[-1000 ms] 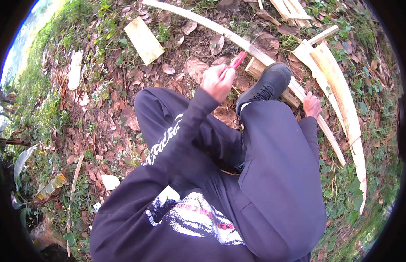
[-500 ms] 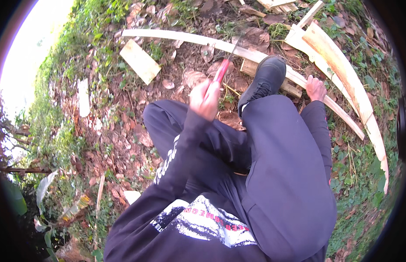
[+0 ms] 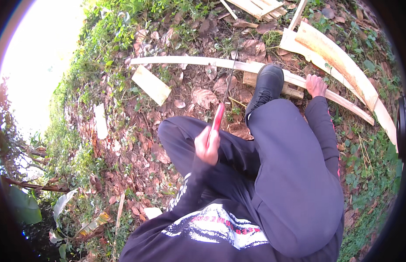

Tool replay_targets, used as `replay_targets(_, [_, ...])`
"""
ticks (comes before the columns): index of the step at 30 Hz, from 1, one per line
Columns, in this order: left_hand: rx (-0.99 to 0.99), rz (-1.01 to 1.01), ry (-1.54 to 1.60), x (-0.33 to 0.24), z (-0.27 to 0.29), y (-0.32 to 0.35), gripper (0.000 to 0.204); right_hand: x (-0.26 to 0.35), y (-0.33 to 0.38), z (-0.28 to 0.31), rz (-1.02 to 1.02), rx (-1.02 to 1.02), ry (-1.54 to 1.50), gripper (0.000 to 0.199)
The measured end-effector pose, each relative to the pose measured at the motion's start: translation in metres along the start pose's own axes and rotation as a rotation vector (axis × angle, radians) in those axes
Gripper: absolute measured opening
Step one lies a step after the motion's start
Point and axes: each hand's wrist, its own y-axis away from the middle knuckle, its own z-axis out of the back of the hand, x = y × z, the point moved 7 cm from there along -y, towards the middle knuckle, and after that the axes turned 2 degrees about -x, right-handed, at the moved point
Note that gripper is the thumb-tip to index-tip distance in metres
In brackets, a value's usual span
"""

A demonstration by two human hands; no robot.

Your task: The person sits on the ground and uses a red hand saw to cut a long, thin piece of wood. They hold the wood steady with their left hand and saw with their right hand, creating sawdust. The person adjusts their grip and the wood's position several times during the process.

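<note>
You're outdoors on sloping-looking ground [image 3: 142, 153] of brown leaf litter, with low green plants [image 3: 65, 142] around; upper left is blown out white. Long, pale, narrow wooden strip [image 3: 185, 60] lies ahead of you: long axis left to right, right end nearer you. It crosses a short, pale wooden block [image 3: 294, 91], black lace-up shoe [image 3: 269, 83] on top. Red-handled tool with long thin blade [image 3: 218, 115] points away from you, tip slightly right, blade crossing the strip left of the shoe; can't tell if it touches. Left hand [image 3: 207, 145]: fingers clamped on the red handle. Right hand [image 3: 316, 85]: fingers closed round the strip, right of the shoe. Pale rectangular board [image 3: 151, 85] lies below the strip's left end.
</note>
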Motion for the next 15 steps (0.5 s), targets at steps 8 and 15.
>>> replay_targets(8, [-0.157,-0.045,0.168,-0.065,0.051,0.09,0.021,0.004,0.008,0.002,-0.007,-0.173,0.006,0.047])
replay_targets(15, [-0.17,-0.527,0.371,-0.136,0.077,0.098,0.026,0.022,0.011,0.05,0.017,-0.181,0.04,0.045])
